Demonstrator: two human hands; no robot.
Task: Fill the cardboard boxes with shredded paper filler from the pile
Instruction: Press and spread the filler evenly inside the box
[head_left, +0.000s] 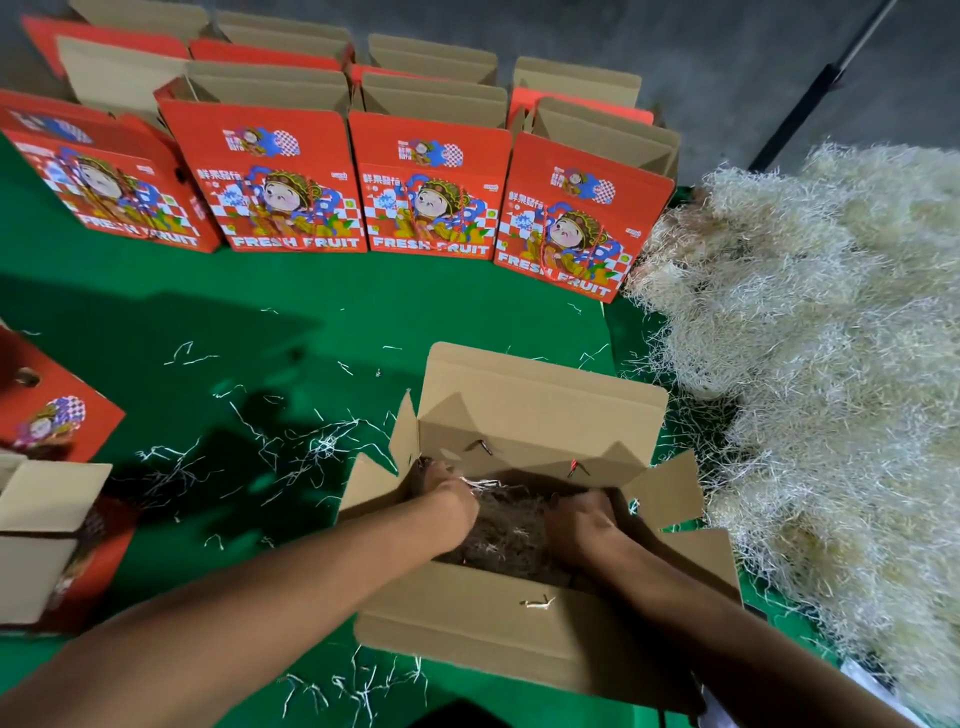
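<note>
Crowding behind the open box (540, 410), red cartons (431, 187).

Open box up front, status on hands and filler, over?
Both hands down inside open box, left hand and right hand pressing shredded filler; grip unclear. Pile to the right. Nothing in the way.

"FRESH FRUIT" in white runs along the bottom of 4 red boxes (291, 182).
</note>
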